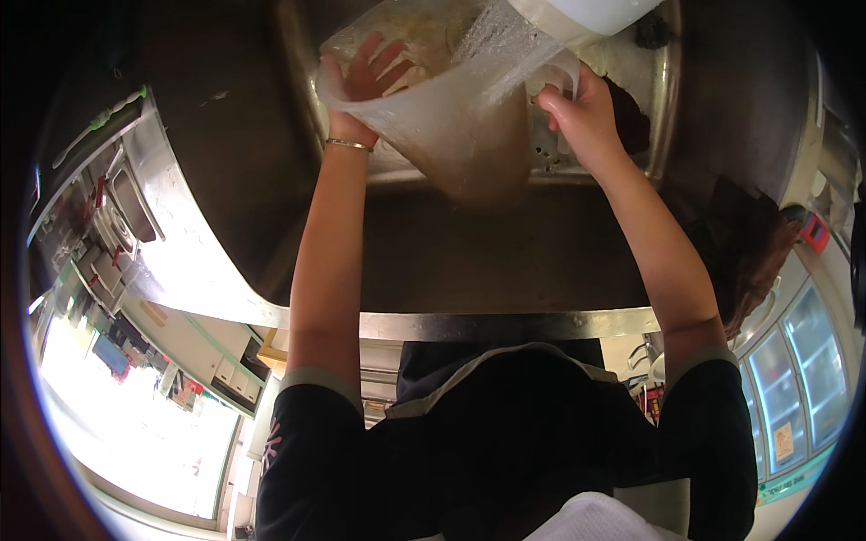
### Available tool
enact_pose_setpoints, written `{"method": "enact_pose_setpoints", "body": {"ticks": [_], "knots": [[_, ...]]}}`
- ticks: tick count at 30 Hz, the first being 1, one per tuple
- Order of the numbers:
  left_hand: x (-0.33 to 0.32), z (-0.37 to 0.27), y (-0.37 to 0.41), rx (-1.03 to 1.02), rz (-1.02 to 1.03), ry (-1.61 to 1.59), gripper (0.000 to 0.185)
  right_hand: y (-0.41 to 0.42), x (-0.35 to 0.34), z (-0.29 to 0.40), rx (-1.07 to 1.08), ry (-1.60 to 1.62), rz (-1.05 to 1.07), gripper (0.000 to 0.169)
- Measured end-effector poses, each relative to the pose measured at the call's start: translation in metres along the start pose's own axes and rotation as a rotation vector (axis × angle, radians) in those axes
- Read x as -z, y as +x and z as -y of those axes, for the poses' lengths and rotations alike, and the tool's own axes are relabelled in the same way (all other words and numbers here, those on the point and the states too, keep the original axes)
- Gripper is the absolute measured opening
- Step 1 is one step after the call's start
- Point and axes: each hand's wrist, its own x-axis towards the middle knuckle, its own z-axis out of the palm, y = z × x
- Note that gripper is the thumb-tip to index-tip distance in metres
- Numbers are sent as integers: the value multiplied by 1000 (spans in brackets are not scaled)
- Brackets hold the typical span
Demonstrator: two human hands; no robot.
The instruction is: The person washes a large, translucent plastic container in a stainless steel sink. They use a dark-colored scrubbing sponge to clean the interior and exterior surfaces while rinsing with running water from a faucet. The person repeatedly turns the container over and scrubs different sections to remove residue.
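A large translucent plastic pitcher is tilted over the bottom of a deep stainless steel sink. My right hand grips its handle. My left hand is at the pitcher's rim on the left, with spread fingers showing inside the mouth and a thin bracelet at the wrist. Water streams down at the pitcher's mouth beside a white, rounded object at the top edge, only partly in view. Behind the pitcher lies something clear and crumpled-looking; I cannot tell what it is.
Dark scraps and a dark brown mass lie on the sink floor, right of the pitcher. A dark scouring pad or similar clump is farther back. The sink's front rim runs before my body. Brown cloth-like material hangs at the right.
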Motion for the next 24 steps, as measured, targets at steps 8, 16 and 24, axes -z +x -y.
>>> {"method": "enact_pose_setpoints", "body": {"ticks": [8, 16, 24], "knots": [[2, -23, -16, -4, -175, -7, 70, 9, -11, 19, 25, -41, 161, 56], [27, -22, -27, 78, -309, 51, 46, 10, -39, 18, -130, -101, 258, 49], [-32, 4, -26, 37, -413, 23, 63, 28, -21, -33, -152, 32, -255, 43]]}}
